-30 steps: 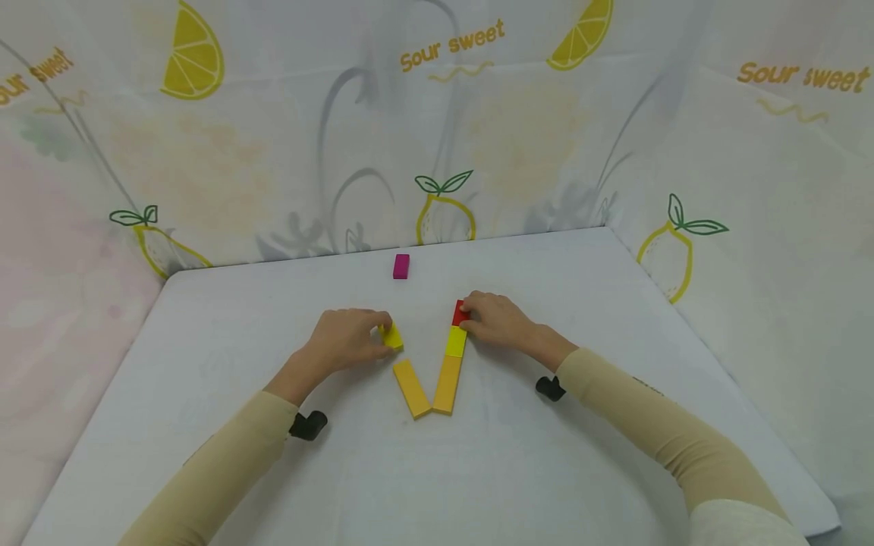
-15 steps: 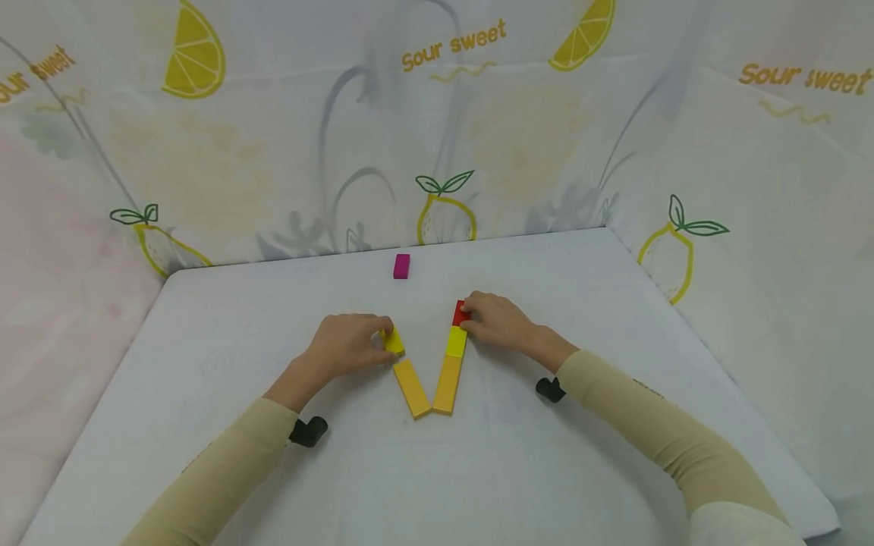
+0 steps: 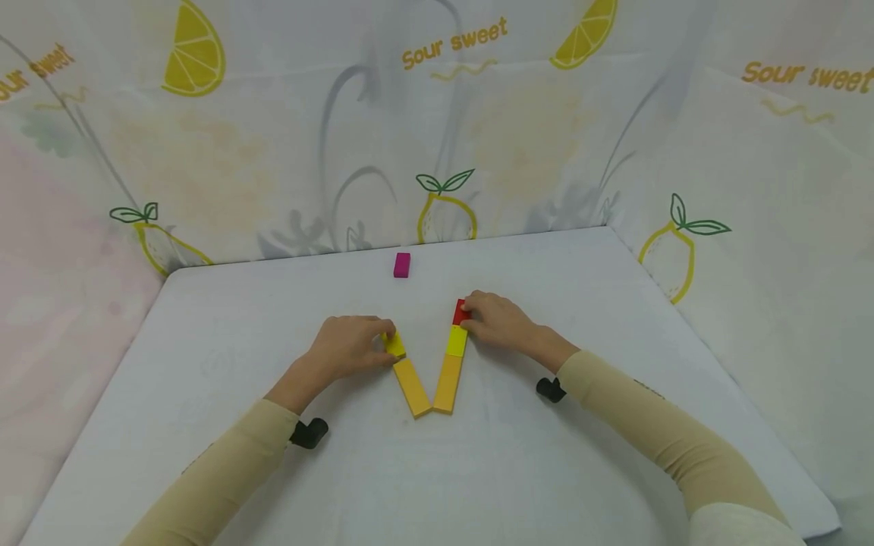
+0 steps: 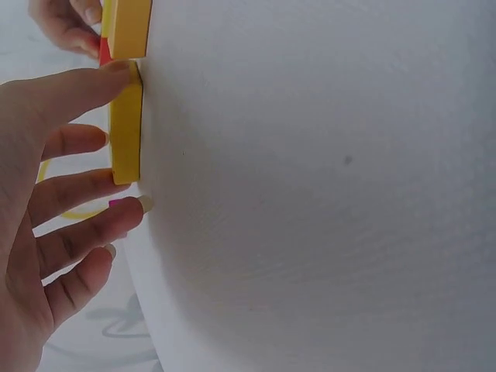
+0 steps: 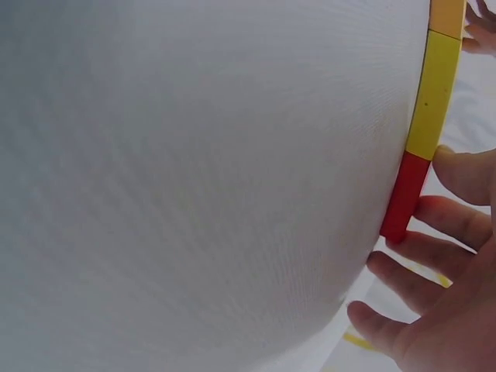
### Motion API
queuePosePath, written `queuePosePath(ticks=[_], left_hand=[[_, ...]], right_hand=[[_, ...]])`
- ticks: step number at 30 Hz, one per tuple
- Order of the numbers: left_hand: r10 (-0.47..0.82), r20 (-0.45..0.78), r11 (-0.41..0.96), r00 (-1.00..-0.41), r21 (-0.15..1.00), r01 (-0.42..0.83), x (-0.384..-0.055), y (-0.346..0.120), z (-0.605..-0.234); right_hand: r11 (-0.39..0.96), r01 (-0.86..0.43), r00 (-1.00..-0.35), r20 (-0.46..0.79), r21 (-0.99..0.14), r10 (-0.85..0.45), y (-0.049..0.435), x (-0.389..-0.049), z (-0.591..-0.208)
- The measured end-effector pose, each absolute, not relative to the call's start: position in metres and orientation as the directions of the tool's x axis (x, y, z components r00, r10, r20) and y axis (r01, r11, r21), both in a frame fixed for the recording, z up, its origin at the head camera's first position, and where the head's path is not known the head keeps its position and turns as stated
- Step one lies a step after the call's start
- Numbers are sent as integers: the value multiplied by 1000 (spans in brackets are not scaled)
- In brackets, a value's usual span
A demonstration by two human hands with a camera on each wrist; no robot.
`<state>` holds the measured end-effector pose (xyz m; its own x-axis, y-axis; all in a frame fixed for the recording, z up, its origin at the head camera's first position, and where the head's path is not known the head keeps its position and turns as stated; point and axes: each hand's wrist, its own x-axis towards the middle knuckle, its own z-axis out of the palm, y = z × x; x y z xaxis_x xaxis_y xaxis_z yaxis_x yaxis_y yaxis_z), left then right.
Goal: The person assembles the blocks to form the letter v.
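Observation:
My left hand (image 3: 350,345) pinches a short yellow block (image 4: 126,143) lengthwise, thumb at its near end and a finger at its far end. That block lies just beyond a longer orange block (image 3: 413,388), nearly in line with it, with a thin gap showing in the left wrist view. My right hand (image 3: 500,320) holds a red block (image 5: 405,198) by thumb and fingers at the top of the right row. Below the red one come a second yellow block (image 3: 456,341) and another orange block (image 3: 447,384), all end to end. Both rows meet at the bottom in a V.
A magenta block (image 3: 402,265) lies alone near the back edge of the white table (image 3: 580,470). Behind the table hangs a cloth (image 3: 273,152) printed with lemons. Black wrist devices (image 3: 309,433) sit under both forearms.
My left hand has drawn the yellow block slightly nearer, narrowing its gap to the left orange block. The right hand has stayed on the red block.

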<state>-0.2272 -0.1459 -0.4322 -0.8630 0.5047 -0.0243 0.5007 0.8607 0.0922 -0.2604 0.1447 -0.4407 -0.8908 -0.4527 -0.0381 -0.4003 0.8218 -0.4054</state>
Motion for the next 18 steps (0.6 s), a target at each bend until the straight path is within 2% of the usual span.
queuePosePath(ticks=[18], left_hand=[[480, 32, 865, -877, 149, 479, -224, -149, -440]], right_hand=[[803, -420, -883, -16, -423, -470, 145, -259, -440]])
